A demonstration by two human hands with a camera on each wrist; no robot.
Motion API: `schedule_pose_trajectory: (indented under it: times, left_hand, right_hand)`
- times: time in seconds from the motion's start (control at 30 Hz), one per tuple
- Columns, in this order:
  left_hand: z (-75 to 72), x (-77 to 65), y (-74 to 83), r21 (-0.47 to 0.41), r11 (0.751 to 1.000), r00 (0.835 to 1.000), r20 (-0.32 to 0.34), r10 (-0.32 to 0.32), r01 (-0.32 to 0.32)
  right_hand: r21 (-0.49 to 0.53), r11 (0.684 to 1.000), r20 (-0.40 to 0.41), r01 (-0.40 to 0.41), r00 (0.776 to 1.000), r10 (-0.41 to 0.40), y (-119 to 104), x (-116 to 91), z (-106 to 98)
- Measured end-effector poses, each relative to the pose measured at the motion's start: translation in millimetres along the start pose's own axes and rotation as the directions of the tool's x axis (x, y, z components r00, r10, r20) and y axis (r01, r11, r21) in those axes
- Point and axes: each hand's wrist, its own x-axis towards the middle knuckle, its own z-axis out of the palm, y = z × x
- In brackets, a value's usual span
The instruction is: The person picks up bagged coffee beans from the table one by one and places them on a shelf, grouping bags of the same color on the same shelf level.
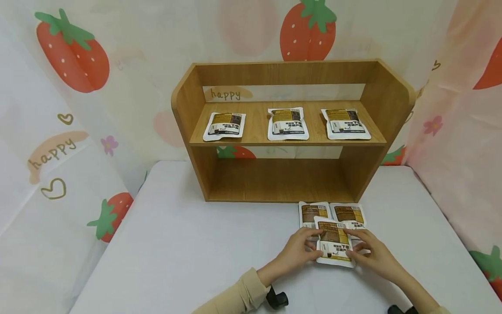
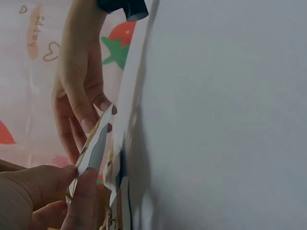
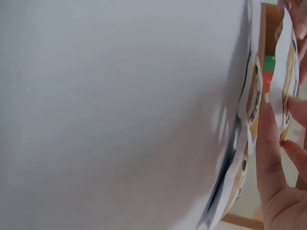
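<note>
Left hand [image 1: 296,252] and right hand [image 1: 374,257]: both pinched on opposite edges of one packet [image 1: 333,242], raised before the shelf [image 1: 282,73]; light, even pressure should hold it flat. Two packets [image 1: 313,211]: on tabletop [image 1: 164,244], just before shelf's right end. Three packets [image 1: 288,124]: spaced along shelf's upper board [image 1: 256,126].

Head view: held packet [image 1: 333,245] covers lower parts of two rear packets [image 1: 313,211]; print on shelf packets [image 1: 288,123] mostly too small to read. Left sleeve [image 1: 237,296] runs off bottom edge. Wrist views: left grip [image 2: 41,196] cut by left edge, right grip [image 3: 280,191] by right edge.
</note>
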Motion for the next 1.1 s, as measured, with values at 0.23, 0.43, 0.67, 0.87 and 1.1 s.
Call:
schedule_pose_trajectory:
  times: [0.23, 0.43, 0.67, 0.87, 1.1]
  left_hand:
    - [-8.4, 9.0, 2.9, 0.044, 0.999, 0.999, -0.038, 0.012, -0.011]
    - [-16.2, 19.8, 3.1, 0.034, 0.999, 0.997, -0.075, -0.011, 0.014]
    - [-24.0, 34.5, 5.6, 0.103, 0.994, 0.995, -0.095, 0.038, -0.028]
    - [-28.3, 51.3, 6.9, 0.072, 0.997, 0.997, -0.079, 0.004, 0.002]
    - [-34.4, 68.3, 4.3, 0.109, 0.994, 0.996, -0.090, -0.010, 0.020]
  right_hand:
    - [-0.048, 0.999, -0.031, -0.010, 0.999, 0.008, -5.6, 12.9, -3.0]
    - [-0.039, 0.999, -0.035, 0.000, 0.999, -0.001, -6.1, 27.7, -4.0]
    - [-0.060, 0.998, -0.079, 0.022, 0.997, -0.027, -3.8, 43.3, -7.3]
    - [-0.131, 0.991, -0.115, 0.021, 0.993, -0.036, -1.4, 56.0, -13.1]
    - [-0.182, 0.983, -0.121, -0.019, 0.993, -0.003, 2.7, 70.8, -18.2]
